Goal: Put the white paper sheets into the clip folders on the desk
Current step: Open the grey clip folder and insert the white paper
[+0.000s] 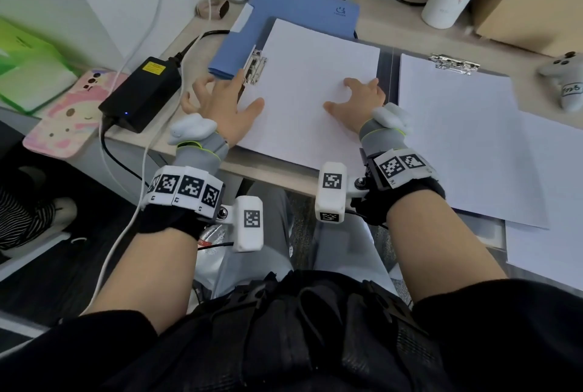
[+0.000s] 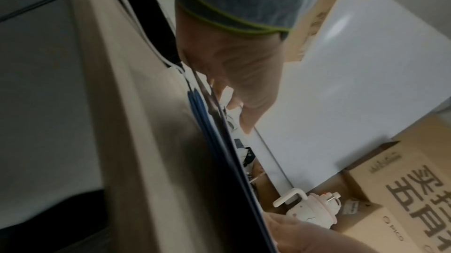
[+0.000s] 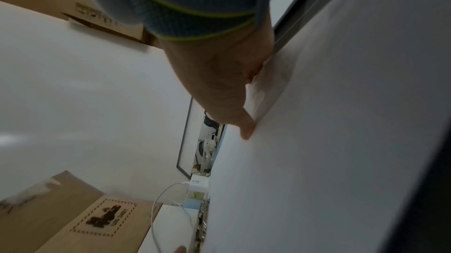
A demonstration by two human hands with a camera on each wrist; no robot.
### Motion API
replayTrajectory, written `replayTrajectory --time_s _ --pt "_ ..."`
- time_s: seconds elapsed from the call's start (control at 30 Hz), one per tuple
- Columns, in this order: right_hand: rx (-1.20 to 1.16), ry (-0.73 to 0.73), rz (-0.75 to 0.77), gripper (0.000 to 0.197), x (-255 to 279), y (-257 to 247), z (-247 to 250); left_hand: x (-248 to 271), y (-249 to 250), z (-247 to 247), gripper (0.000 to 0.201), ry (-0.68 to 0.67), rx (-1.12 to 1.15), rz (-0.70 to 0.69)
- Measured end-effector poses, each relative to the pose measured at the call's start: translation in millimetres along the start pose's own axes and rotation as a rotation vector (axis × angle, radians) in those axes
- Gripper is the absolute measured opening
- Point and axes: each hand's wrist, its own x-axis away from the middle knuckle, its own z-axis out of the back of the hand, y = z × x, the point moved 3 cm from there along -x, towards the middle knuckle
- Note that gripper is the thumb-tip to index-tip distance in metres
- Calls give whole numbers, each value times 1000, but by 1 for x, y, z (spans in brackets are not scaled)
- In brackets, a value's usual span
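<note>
Head view: white paper sheet (image 1: 310,89) lying flat at centre, on an open dark clip folder (image 1: 385,67) whose metal clip (image 1: 256,66) sits at the sheet's 9 o'clock edge. Left hand (image 1: 225,101) at 8 o'clock of the sheet, thumb flat on the paper, index finger toward the clip, other fingers spread and lifted off the desk (image 1: 391,22); holding nothing. Right hand (image 1: 359,100) at 4 o'clock of the sheet, fingers apart and bent, tips pressed onto the paper near its 3 o'clock edge. Right wrist view: same hand (image 3: 227,83) with a fingertip down on the white surface. Left wrist view: left hand (image 2: 239,76) over the sheet's edge. At 3 o'clock of the folder, a second folder (image 1: 457,114) with paper under its top clip. At 11 o'clock, a blue folder (image 1: 284,10) partly beneath. At 9 o'clock, a black power adapter (image 1: 142,92).
</note>
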Motion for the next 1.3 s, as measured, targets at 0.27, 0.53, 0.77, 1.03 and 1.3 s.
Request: replayTrajectory --time_s 0.27,0.53,0.77,1.03,1.3 --pt "-139 -119 89 80 39 -15 1 19 40 48 78 -88 831 -222" --pt "-521 -174 345 91 84 -9 34 46 93 67 69 -127 1337 -331" --pt "-617 -121 587 115 106 6 65 82 157 52 123 -99 1067 -559" --pt "-764 6 614 83 116 44 99 82 204 29 99 -225 899 -753" --pt "-1124 388 503 29 131 108 129 97 254 -24 109 -468 713 -830"
